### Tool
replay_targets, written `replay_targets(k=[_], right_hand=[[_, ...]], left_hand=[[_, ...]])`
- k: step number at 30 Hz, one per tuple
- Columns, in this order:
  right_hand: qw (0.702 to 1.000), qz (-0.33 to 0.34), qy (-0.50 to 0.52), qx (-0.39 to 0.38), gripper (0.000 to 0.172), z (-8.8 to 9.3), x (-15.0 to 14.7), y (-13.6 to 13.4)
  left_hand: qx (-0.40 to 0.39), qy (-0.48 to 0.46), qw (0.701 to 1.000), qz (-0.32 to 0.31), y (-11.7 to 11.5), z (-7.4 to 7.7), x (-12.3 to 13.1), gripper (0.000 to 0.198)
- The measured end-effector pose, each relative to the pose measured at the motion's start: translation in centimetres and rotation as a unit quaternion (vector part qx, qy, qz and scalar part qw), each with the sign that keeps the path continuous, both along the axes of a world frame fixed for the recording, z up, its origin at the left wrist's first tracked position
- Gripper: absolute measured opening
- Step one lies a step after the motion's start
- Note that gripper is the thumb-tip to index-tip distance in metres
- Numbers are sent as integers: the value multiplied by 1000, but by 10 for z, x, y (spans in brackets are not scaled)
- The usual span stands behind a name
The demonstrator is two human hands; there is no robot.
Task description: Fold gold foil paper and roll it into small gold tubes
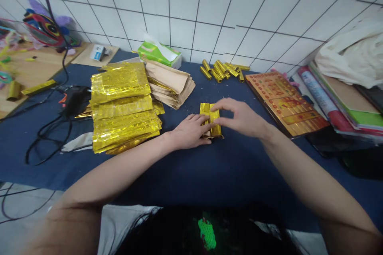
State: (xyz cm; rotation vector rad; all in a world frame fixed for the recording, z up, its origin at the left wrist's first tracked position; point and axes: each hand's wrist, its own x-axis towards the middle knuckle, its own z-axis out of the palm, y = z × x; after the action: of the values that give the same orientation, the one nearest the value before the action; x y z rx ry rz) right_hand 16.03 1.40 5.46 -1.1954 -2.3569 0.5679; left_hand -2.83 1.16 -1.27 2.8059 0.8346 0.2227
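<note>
A small folded sheet of gold foil paper (215, 128) lies on the dark blue cloth in front of me, with a crease down its middle. My left hand (191, 130) rests flat on its left part, fingers stretched out and slightly spread. From the right, my right hand (239, 117) reaches over the sheet, its thumb and forefinger apart and their tips at the foil; its other fingers are mostly hidden. To the left of my hands is a fanned stack of gold foil sheets (122, 103).
Brown paper sheets (170, 81) lie behind the foil stack, near a green tissue pack (158, 52). Several gold rolls (221, 69) lie by the tiled wall. A red-and-gold printed pack (287, 101) is at right. Black cables (44, 135) run along the left.
</note>
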Motion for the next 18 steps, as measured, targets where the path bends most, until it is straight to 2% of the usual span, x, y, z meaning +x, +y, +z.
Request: replay_targets(k=[4,6,8,11,13,18], right_hand=[[998,23,-37,-37,33,-34,28,-34],[999,11,-28,-17,26,-48,30,-42],[1000,-9,-20,15,16,-58,29,-45],[998,-14,-18,51,15,-67,25,-44],[998,-10,-22,61,15,-69,23,-43],[998,-33,-37,41,15,-69,20,-44]], left_hand=[[-40,-36,998,31,0,1,-1,65],[-59,-50,996,42,0,2,-2,62],[-68,-50,996,26,1,3,-4,50],[-79,-34,996,-10,5,5,-7,25],[-93,-29,995,-19,7,6,-9,15],[-111,-31,993,-5,10,6,-10,15]])
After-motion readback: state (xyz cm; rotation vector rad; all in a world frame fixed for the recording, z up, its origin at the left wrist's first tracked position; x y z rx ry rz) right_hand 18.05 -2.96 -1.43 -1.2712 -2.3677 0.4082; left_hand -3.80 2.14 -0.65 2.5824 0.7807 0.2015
